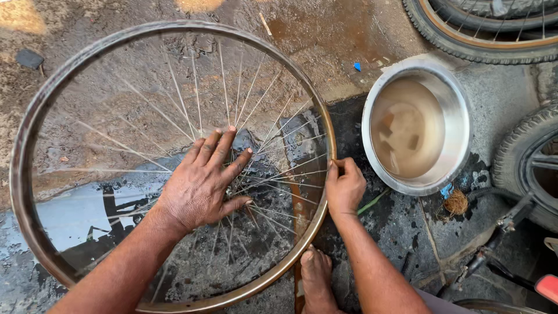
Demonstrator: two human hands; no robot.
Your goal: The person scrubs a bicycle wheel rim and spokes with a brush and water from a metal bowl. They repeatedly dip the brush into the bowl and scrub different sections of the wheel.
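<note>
A bare bicycle wheel rim [35, 116] with thin metal spokes lies flat on wet ground. My left hand [203, 183] rests palm down with fingers spread on the spokes near the hub. My right hand [344, 186] is closed on the rim's right edge, thumb and fingers pinching it. A bare foot [317, 276] presses against the lower right part of the rim.
A steel bowl [462, 122] of murky water stands to the right of the rim. Tyred bicycle wheels lie at the top right [482, 49] and right edge [520, 151]. A bicycle frame part with a red piece [546, 286] sits at the lower right. A puddle [70, 215] lies under the rim.
</note>
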